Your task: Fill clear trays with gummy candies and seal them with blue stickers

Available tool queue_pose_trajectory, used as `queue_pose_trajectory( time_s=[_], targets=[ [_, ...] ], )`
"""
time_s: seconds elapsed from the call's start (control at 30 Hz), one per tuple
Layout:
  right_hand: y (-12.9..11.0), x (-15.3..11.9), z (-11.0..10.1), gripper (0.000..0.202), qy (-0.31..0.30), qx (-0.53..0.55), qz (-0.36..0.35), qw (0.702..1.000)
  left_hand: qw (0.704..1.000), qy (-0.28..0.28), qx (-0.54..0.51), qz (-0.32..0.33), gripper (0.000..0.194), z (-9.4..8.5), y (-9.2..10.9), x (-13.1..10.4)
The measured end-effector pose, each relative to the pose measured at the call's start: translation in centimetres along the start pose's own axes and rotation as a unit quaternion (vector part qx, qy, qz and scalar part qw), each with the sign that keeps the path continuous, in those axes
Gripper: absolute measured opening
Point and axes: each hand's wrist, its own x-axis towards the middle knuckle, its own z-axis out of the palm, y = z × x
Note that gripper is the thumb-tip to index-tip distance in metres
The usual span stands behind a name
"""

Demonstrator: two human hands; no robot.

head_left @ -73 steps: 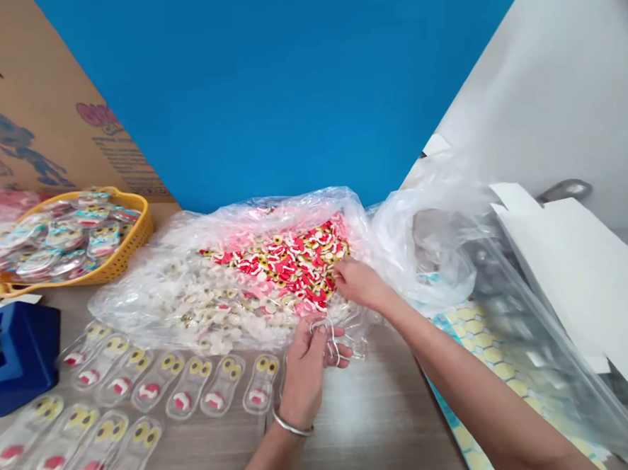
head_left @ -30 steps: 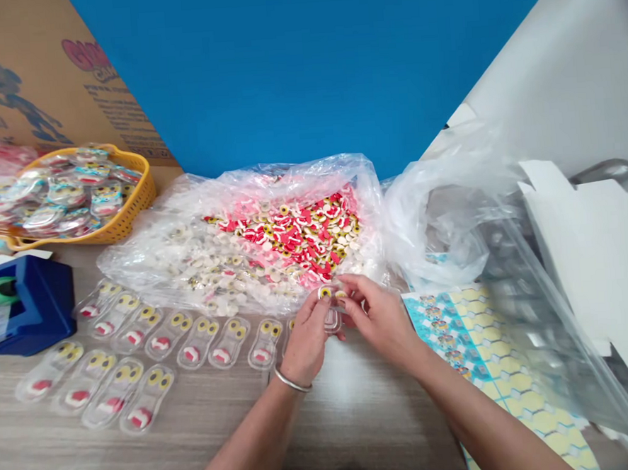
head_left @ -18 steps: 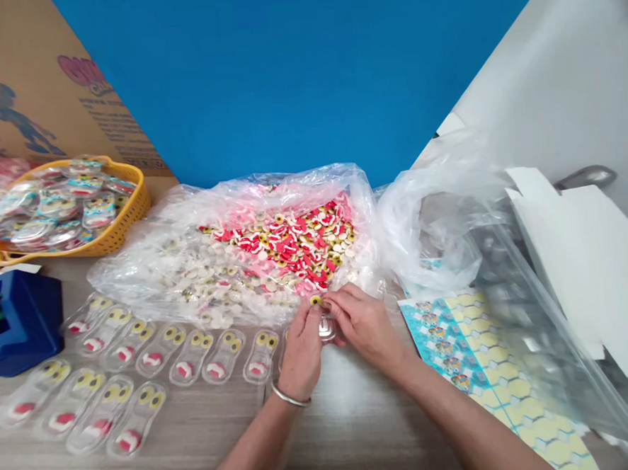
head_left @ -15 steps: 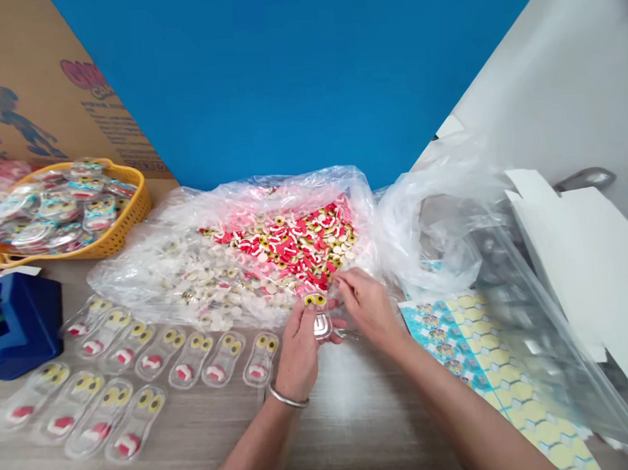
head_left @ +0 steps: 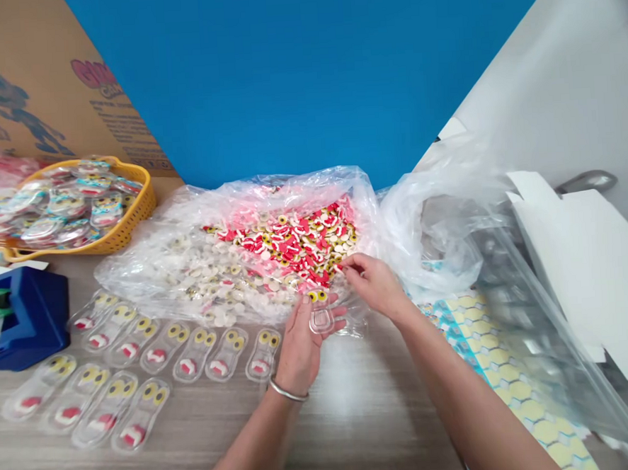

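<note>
My left hand [head_left: 302,342] holds a clear plastic blister shell [head_left: 321,321], its thumb at the shell's side and its other fingers under it. Two yellow eye-shaped gummies [head_left: 316,296] sit in the shell's top end; its lower hollow has nothing in it. My right hand [head_left: 373,284] is closed in a pinch at the near right edge of the loose gummies [head_left: 298,246]. A tiny pale and reddish piece shows at its fingertips, too small to make out well. The heap mixes red-and-white mouth shapes with yellow eyes, inside a clear plastic bag [head_left: 146,273].
Several shells [head_left: 154,355] with eyes and a mouth lie in rows at left. Behind them stand a blue tape dispenser [head_left: 37,316] and a yellow basket [head_left: 136,210] of packed pieces. Printed card sheets [head_left: 491,352], clear plastic trays [head_left: 525,307] and white card [head_left: 586,254] lie at right.
My left fingers have spread a little under the shell, which shows more fully. My right hand has moved slightly up over the heap's edge, still pinched. The view has shifted slightly.
</note>
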Motion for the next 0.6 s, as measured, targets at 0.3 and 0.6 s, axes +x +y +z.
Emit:
queue_pose_trajectory(
  time_s=[0.3,0.6],
  targets=[
    [-3.4,-8.0,0.2,0.023,-0.132,0.004,-0.079,0.988,0.999,-0.037,0.018,-0.020,0.020,0.7,-0.8,-0.9],
    [-4.1,-11.1,1.3,0.012,-0.031,-0.144,-0.026,0.989,0.997,-0.049,0.035,-0.046,0.016,1.1,-2.1,-2.5]
  ],
)
